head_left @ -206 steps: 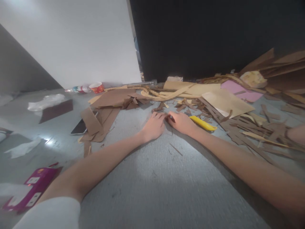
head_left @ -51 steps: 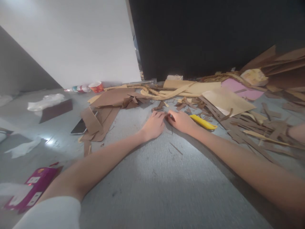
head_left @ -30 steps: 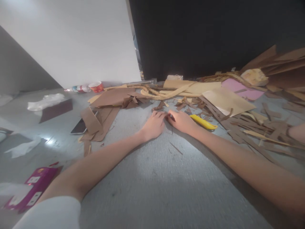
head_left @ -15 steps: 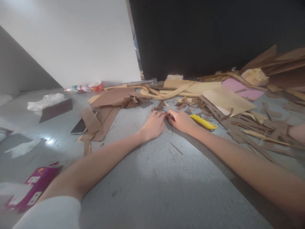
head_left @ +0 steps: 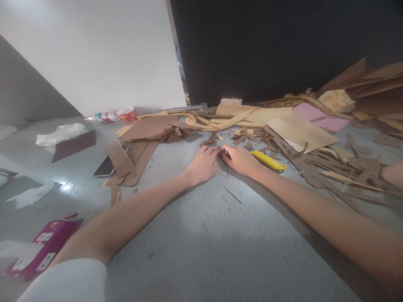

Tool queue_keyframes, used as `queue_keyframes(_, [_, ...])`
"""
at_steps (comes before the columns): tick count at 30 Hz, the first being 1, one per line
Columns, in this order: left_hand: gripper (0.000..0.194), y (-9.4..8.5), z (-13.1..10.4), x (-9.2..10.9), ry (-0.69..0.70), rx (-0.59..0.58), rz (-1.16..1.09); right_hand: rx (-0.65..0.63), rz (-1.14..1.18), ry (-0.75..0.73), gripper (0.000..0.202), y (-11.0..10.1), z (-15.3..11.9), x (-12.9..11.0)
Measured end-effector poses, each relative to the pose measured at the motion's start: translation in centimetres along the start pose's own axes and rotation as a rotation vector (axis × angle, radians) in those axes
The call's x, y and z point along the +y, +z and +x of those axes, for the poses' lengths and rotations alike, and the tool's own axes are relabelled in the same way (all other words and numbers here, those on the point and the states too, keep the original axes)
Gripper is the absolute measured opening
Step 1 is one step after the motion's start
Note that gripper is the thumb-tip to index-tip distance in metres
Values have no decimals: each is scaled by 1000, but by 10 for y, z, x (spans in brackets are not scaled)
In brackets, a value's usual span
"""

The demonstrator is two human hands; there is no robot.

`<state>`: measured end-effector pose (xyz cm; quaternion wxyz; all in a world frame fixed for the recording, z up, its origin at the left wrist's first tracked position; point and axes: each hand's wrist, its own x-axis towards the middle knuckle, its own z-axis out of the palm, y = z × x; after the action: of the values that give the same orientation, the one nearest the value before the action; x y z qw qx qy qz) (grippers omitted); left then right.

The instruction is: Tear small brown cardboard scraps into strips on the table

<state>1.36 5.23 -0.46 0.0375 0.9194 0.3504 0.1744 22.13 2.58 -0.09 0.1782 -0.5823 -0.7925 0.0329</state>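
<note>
My left hand rests on the grey tabletop with its fingers bent and close together, the tips meeting those of my right hand. Thumb and forefinger of my right hand are curled into a pinch. Whatever lies between the two sets of fingertips is too small and hidden to name. Just beyond my left fingers is a brown fringed scrap. A yellow-handled tool, seemingly a cutter, lies beside my right wrist. Thin dark slivers are scattered on the table below my hands.
Brown sheets partly cover a phone at left. Brown strips and a tan sheet lie at right, near another person's arm. A red paper cup stands behind; a magenta packet is at near left.
</note>
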Motion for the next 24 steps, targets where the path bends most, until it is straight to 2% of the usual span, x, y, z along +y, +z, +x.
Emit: queue_keyframes(24, [50,0,0,0,-3,0,-15,-9,11,15,24,-4,-1,-4])
